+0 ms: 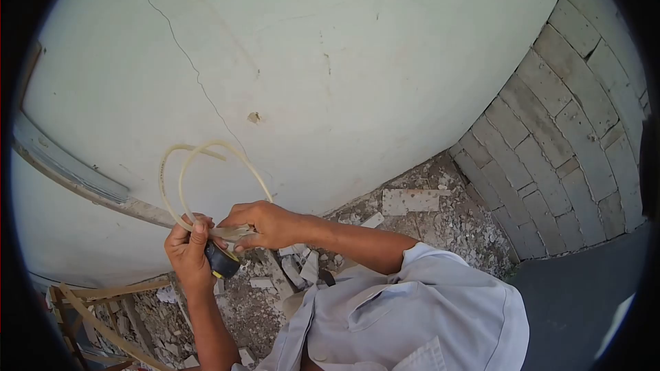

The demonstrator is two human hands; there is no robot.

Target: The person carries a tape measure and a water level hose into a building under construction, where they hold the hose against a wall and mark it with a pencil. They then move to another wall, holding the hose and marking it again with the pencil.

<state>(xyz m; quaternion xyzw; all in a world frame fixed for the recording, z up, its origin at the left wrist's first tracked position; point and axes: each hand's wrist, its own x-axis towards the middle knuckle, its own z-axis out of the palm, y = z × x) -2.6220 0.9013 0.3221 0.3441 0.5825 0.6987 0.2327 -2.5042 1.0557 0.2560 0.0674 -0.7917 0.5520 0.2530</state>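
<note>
A coil of pale, translucent hose (227, 143) loops up from my hands in front of the white wall. My left hand (189, 253) is closed, its thumb and fingers pinching the hose near the bottom of the loop. Just below those fingers is a black and yellow tape measure (222, 262), apparently in the same hand; its grip is partly hidden. My right hand (267, 225) is closed on a crumpled, greyish, film-like piece (234, 233) between the two hands. One side of the hose runs down behind my right hand.
The cracked white wall (357, 82) stands close ahead, with a ledge (75, 168) at left. A grey block wall (557, 144) meets it at right. Rubble (454, 233) covers the ground below. A wooden frame (103, 316) stands at lower left.
</note>
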